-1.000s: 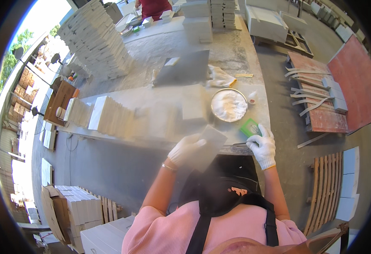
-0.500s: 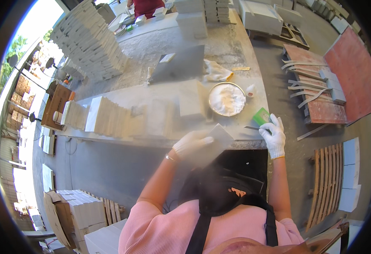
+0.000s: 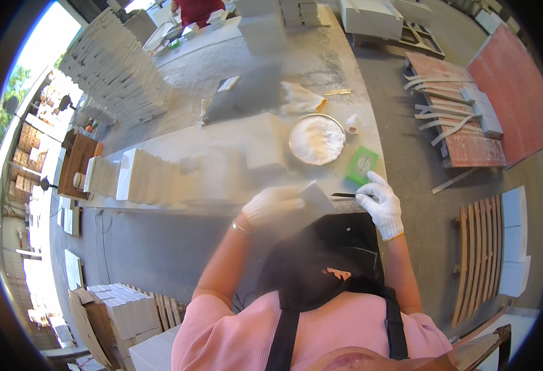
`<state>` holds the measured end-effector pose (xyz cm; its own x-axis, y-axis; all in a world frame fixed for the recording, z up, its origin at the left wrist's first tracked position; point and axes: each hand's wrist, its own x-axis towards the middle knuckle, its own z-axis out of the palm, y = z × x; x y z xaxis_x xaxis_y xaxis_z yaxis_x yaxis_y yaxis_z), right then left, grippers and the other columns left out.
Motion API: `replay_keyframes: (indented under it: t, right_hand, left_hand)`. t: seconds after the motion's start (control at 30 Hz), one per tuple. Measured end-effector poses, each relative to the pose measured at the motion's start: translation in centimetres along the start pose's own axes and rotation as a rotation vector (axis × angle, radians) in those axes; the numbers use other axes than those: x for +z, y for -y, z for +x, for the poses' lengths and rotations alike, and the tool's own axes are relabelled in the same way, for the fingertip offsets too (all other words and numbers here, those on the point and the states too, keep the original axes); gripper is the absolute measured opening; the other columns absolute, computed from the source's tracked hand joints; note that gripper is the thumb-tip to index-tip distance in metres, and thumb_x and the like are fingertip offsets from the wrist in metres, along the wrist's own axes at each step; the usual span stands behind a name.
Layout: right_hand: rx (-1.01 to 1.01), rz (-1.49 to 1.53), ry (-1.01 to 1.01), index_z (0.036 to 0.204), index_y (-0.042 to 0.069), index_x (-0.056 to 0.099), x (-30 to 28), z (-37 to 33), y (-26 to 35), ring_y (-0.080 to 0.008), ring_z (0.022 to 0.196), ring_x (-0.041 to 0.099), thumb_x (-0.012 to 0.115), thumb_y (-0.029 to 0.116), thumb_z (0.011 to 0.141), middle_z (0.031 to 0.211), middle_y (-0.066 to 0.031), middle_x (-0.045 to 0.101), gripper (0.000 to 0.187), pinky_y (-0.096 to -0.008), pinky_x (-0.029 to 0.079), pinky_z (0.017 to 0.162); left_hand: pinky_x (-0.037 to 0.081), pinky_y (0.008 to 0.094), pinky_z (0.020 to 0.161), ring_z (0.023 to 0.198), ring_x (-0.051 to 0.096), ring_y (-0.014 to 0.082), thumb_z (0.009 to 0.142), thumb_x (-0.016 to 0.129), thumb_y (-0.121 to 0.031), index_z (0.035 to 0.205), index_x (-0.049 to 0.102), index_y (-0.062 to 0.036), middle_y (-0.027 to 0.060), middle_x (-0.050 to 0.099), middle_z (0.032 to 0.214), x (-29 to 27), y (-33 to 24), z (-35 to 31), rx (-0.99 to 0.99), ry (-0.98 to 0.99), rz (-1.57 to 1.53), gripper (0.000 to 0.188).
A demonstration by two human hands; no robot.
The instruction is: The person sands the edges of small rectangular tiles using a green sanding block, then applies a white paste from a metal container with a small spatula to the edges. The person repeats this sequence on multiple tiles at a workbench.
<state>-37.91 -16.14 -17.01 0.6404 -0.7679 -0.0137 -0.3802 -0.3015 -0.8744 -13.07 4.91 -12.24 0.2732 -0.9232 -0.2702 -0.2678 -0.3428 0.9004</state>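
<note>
Gloved in white, my left hand [image 3: 272,206] is closed on a flat pale tile [image 3: 316,201], held tilted at the table's near edge. My right hand [image 3: 381,207], also in a white glove, pinches a thin dark blade-like tool [image 3: 344,195]. The tool's tip points left and lies close to the tile's edge; whether they touch I cannot tell. A green box [image 3: 362,166] lies just beyond the right hand. Farther back is a round bowl [image 3: 292,146] of white powder [image 3: 318,140], with a small white bottle [image 3: 352,123] beside it.
Rows of pale tiles [image 3: 150,176] stand along the left of the dusty table. Behind are a tall stack [image 3: 113,71], a dark sheet [image 3: 246,96] and a glove [image 3: 301,99]. A pallet [image 3: 478,256] stands right; a person in red [image 3: 200,9] is at the far end.
My right hand has brought the tool leftward, nearer to the tile. The tile in my left hand has turned and appears narrower. The whole view has shifted slightly.
</note>
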Motion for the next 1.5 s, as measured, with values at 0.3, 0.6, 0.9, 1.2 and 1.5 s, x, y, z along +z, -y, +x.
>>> replay_keyframes:
  t: [0.3, 0.6, 0.9, 1.2, 1.5]
  right_hand:
    - [0.152, 0.472, -0.116, 0.11, 0.002, 0.075, 0.0, 1.8, -1.0, -0.0121, 0.108, 0.065, 0.076, 0.009, 0.095, 0.129, -0.0102, 0.07, 0.017, -0.0283, 0.05, 0.098]
    - [0.076, 0.6, 0.046, 0.112, 0.003, 0.075, 0.7, 2.4, 0.3, -0.0152, 0.112, 0.066, 0.075, 0.019, 0.097, 0.138, -0.0123, 0.068, 0.022, -0.0305, 0.05, 0.099]
    - [0.251, 0.666, -0.347, 0.118, 0.008, 0.069, -8.0, -1.9, -4.4, -0.0153, 0.102, 0.071, 0.068, 0.024, 0.103, 0.111, -0.0039, 0.073, 0.021, -0.03, 0.054, 0.085]
    - [0.392, 0.764, -0.257, 0.118, 0.01, 0.071, -6.9, -4.3, -6.5, -0.0128, 0.108, 0.065, 0.069, 0.027, 0.103, 0.119, -0.0024, 0.071, 0.024, -0.0337, 0.053, 0.089]
    - [0.4, 0.815, -0.35, 0.118, 0.003, 0.073, -5.2, -3.4, -5.5, -0.0114, 0.088, 0.064, 0.071, 0.02, 0.1, 0.101, -0.0033, 0.072, 0.025, -0.0266, 0.051, 0.08]
  left_hand:
    - [0.051, 0.0308, 0.086, 0.093, 0.06, 0.0122, 0.097, 0.073, -0.036, 0.129, 0.07, 0.0023, 0.0031, 0.071, 0.104, -1.2, 0.9, -1.8, -0.152, 0.095, -0.029, 0.05]
    - [0.053, 0.0394, 0.087, 0.093, 0.069, 0.0272, 0.096, 0.069, -0.042, 0.129, 0.071, -0.0054, 0.0156, 0.076, 0.105, 2.8, -1.2, 2.3, 0.067, 0.199, 0.226, 0.05]
    - [0.053, 0.0499, 0.091, 0.106, 0.07, 0.0393, 0.096, 0.06, -0.045, 0.133, 0.069, -0.0197, 0.0192, 0.074, 0.115, 9.3, -6.5, 11.6, 0.255, 0.337, 0.556, 0.045]
    - [0.055, 0.0488, 0.088, 0.103, 0.072, 0.0353, 0.098, 0.059, -0.044, 0.129, 0.068, -0.0188, 0.0165, 0.075, 0.111, 13.1, -6.9, 17.4, 0.337, 0.36, 0.656, 0.041]
    - [0.055, 0.0524, 0.086, 0.101, 0.068, 0.0445, 0.084, 0.076, -0.035, 0.114, 0.071, -0.0108, 0.0199, 0.072, 0.108, 14.8, -6.8, 15.8, 0.39, 0.017, 0.813, 0.039]
